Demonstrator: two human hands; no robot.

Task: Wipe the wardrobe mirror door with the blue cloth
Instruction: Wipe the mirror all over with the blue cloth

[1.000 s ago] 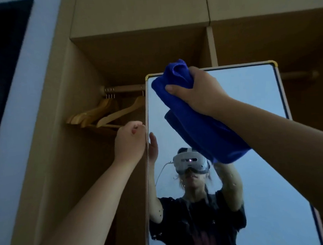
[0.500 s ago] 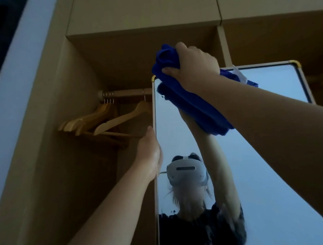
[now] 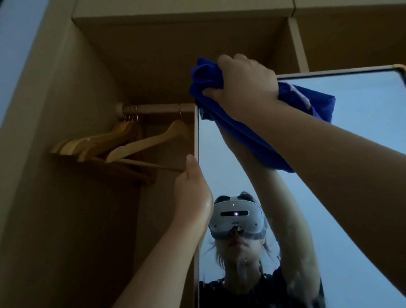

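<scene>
Right hand [image 3: 245,85] up at the top left corner of the mirror door [image 3: 354,193], fingers curled tight round the bunched blue cloth [image 3: 255,141]. Cloth pressed on the glass at that corner, one end poking up past the top edge, the rest hanging down under the wrist. Left hand [image 3: 194,192] on the left edge of the mirror door, lower than the cloth, thumb up along the frame; other fingers hidden behind the edge, so cannot tell how they lie. Left of the mirror door, inside the wardrobe [image 3: 59,208], wooden hangers [image 3: 126,143] on a rail [image 3: 157,108].
</scene>
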